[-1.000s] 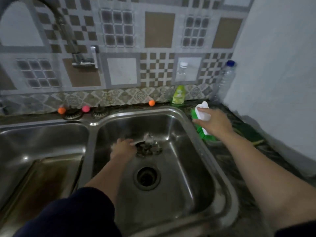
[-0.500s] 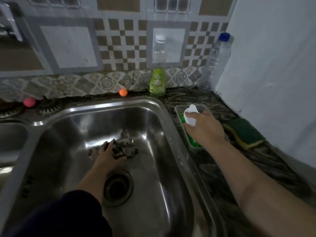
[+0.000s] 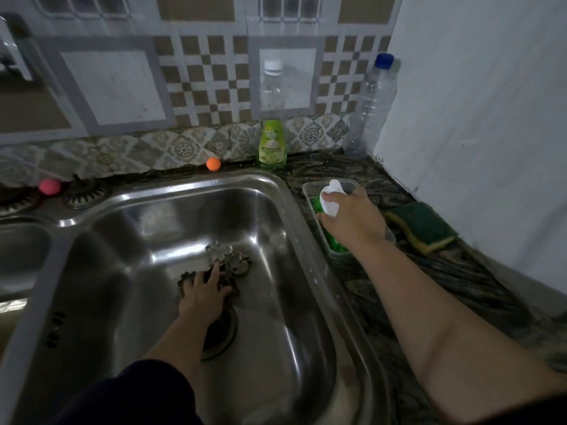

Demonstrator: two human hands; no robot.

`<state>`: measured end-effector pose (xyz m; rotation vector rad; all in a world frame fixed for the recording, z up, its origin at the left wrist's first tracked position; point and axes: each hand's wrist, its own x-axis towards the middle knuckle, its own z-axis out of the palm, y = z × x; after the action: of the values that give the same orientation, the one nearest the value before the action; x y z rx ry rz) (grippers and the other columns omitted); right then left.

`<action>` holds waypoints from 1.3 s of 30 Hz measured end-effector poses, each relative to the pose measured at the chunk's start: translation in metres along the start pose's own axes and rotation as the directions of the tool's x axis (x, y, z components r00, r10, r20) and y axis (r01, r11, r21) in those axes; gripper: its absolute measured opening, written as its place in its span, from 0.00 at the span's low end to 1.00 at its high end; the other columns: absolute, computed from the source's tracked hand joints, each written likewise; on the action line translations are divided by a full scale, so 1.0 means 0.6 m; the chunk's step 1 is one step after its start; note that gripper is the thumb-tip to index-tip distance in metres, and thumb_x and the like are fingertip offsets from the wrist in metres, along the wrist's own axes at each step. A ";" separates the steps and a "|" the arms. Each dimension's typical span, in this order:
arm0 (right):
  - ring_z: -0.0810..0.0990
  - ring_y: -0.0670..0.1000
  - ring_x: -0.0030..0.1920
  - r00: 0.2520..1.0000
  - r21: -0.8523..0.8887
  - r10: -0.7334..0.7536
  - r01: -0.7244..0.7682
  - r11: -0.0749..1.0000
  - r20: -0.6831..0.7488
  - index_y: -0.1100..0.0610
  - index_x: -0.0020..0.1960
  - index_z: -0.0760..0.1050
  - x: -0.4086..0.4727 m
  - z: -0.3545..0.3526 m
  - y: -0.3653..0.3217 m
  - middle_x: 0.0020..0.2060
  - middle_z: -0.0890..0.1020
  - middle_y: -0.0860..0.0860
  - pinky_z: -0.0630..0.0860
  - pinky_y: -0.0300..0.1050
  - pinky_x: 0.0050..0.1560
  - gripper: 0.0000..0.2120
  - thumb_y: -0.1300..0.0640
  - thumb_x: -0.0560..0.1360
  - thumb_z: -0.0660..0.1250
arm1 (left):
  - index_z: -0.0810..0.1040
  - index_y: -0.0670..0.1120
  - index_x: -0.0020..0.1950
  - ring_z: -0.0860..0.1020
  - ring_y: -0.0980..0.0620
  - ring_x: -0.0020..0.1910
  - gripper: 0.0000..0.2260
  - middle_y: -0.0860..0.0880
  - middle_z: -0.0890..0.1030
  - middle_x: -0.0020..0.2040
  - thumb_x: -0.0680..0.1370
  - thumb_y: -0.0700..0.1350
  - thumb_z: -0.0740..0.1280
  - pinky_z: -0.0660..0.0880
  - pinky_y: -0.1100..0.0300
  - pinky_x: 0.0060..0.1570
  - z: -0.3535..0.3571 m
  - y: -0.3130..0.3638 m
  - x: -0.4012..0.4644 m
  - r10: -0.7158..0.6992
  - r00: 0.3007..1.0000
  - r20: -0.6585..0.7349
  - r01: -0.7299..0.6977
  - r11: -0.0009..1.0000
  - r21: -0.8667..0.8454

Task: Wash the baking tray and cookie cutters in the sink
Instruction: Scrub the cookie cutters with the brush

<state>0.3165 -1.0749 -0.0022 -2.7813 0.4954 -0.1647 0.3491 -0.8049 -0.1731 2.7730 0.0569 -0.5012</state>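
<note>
Your left hand (image 3: 204, 288) lies spread, fingers splayed, on the heap of metal cookie cutters (image 3: 228, 261) at the bottom of the sink (image 3: 171, 216), just above the drain (image 3: 219, 332); it presses on them rather than closing round any one. Your right hand (image 3: 352, 222) is curled round a white-handled brush (image 3: 329, 200), whose green bristles sit down in the clear plastic tub (image 3: 348, 185) on the counter just right of the basin. Compared with a second ago, your view has swung right and closed in, so the tap has dropped out of sight and the tub, sponge (image 3: 422, 227) and soap bottle (image 3: 271, 144) now show plainly; your left hand has slid from beside the cutters onto them, while your right has barely shifted on the brush. You seem, then, to be loading the brush and steadying the cutters, with scrubbing not yet begun. No baking tray shows in this view. The brush's long axis runs from far-left to near-right along the tub, its white end pointing away toward the tiled wall. The cutters lie flat in a loose clump stretched from near-left to far-right, a flower-shaped one at the far end.
</note>
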 end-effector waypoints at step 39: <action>0.77 0.52 0.57 0.926 0.405 -0.367 0.372 0.835 -0.092 0.43 0.66 0.74 -0.115 0.040 -0.199 0.60 0.75 0.51 0.72 0.43 0.53 0.21 0.45 0.74 0.68 | 0.78 0.48 0.55 0.79 0.56 0.46 0.23 0.55 0.80 0.48 0.64 0.54 0.78 0.73 0.65 0.44 -0.212 0.025 -0.194 0.188 0.802 -0.567 -0.429 0.842 -0.328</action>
<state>0.2940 -0.9375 0.0097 -2.4178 -0.0856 -0.3301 0.2839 -0.7764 -0.0154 2.3074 -0.1560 0.3266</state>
